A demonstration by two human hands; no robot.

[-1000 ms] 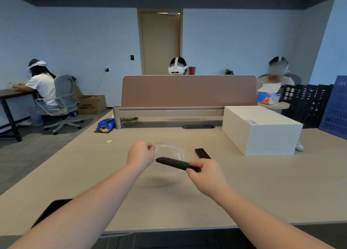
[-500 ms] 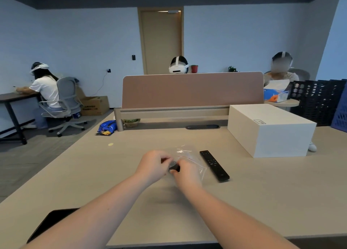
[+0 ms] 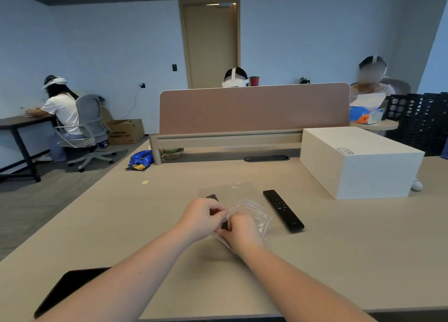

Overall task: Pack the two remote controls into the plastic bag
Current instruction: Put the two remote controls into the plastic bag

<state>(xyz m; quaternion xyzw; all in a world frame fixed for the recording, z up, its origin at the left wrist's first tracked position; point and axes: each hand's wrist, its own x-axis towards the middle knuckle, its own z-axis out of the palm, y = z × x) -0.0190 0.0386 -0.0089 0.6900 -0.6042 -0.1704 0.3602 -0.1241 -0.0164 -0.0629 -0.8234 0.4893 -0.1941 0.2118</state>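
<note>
Both hands meet at the crinkled, clear plastic bag (image 3: 252,212) with its thin red seal line. The left hand (image 3: 202,218) pinches the bag's edge in a closed grip; the right hand (image 3: 241,232) is curled shut on the film. A slim black remote (image 3: 213,198) sits partly inside the bag, its dark end showing beyond the left hand. The second remote (image 3: 283,210), a flat matte bar, lies just right of the bag on the smooth beige surface (image 3: 339,261), near a pale rectangular box (image 3: 358,164).
</note>
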